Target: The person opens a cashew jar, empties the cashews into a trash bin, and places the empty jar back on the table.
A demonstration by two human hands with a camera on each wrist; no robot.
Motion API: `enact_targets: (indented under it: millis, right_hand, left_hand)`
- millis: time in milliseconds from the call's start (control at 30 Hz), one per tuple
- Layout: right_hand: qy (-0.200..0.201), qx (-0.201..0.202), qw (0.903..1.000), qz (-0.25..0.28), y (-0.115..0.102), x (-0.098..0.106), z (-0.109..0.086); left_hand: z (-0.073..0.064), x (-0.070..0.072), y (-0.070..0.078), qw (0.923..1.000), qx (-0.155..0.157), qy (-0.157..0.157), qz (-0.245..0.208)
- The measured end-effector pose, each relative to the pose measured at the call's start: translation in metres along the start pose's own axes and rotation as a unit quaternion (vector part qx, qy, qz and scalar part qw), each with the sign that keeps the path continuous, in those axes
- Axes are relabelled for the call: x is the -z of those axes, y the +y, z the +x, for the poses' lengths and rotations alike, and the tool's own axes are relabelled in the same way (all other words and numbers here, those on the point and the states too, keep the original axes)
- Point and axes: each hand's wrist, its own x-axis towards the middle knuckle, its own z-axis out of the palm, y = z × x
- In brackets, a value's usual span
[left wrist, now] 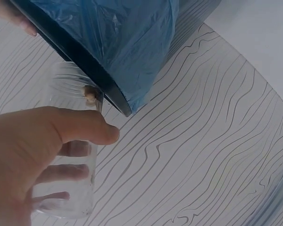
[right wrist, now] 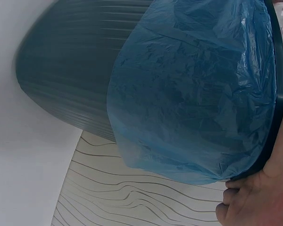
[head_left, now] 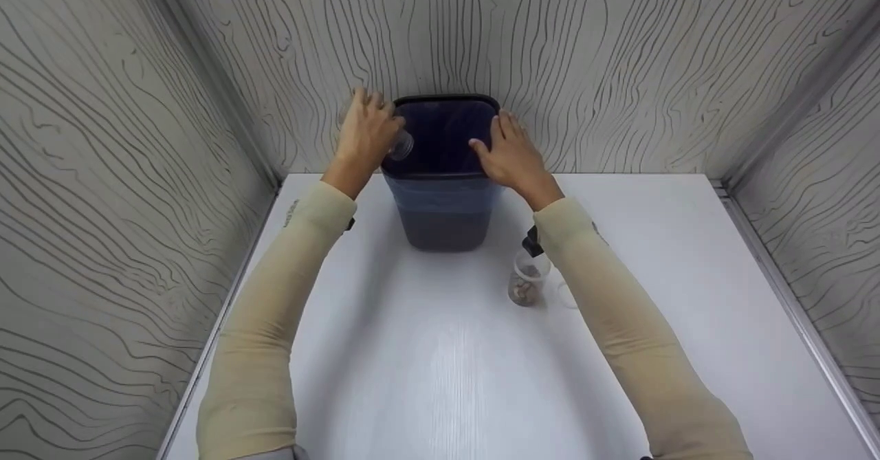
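My left hand grips a clear jar at the left rim of a dark trash bin. The jar's mouth tips in over the bin's opening, and a small brown piece sits inside near the neck. Over on the right side, my right hand holds the bin's rim, thumb toward the inside and fingertips curled outside. A blue plastic bag lines the bin and folds down over its outer wall.
A clear cup with brown bits stands upright on the white table, near my right forearm. Beside it lies a pale round lid, partly hidden by the sleeve. Wood-patterned walls enclose the back and sides.
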Motion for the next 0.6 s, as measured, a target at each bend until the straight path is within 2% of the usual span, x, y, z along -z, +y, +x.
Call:
enact_targets:
  millis: [600]
  right_hand:
    - [0.001,-0.001,1.0,0.001,-0.0008,-0.0001,-0.0009]
  left_hand:
    - [-0.0012,0.0001,-0.0001,0.9999,-0.006,0.005,0.012]
